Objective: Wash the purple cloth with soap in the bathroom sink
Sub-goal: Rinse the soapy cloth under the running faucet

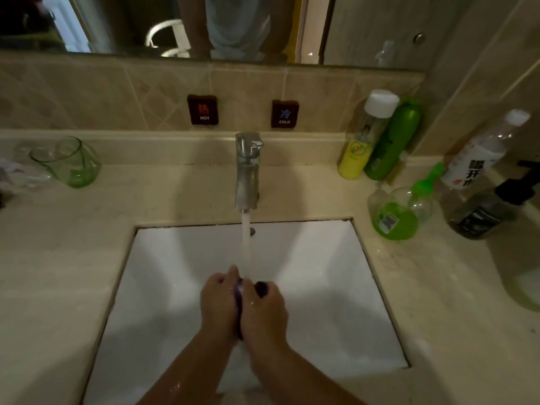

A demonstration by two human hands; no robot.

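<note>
Nearest to me, two wet forearms reach in over the front of the sink [152, 287]. The left hand [217, 302] and right hand [264, 309] are pressed together palm to palm over the middle of the basin. The purple cloth [261, 288] is bunched up and squeezed between them. Only a thin seam of purple shows between the palms, plus a dark fold poking out by the right-hand fingers. Most of the cloth is hidden inside the grip.

Just beyond the hands, the water stream [246, 244] falls from the faucet [247, 171] and lands on the top of the cloth, about where the fingertips meet. The tap is open and the cloth is being wetted or rinsed.

Progress, as a judgement: the cloth is in the basin and under running water, so washing is under way. I can see no lather on the hands or in the basin. I cannot tell if soap has gone on yet or has already rinsed off. Wringing out and shutting the tap look to be still ahead.

Farther back on the counter, right side: a green soap dispenser [399, 213], a dark pump bottle [491, 209], a clear water bottle [479, 153], and a yellow bottle [365, 138] just beside a green bottle [393, 141]. Left side: a green glass [68, 162]. None are touched.

On the wall behind: HOT [203, 109] and COLD [285, 114] plaques.
</note>
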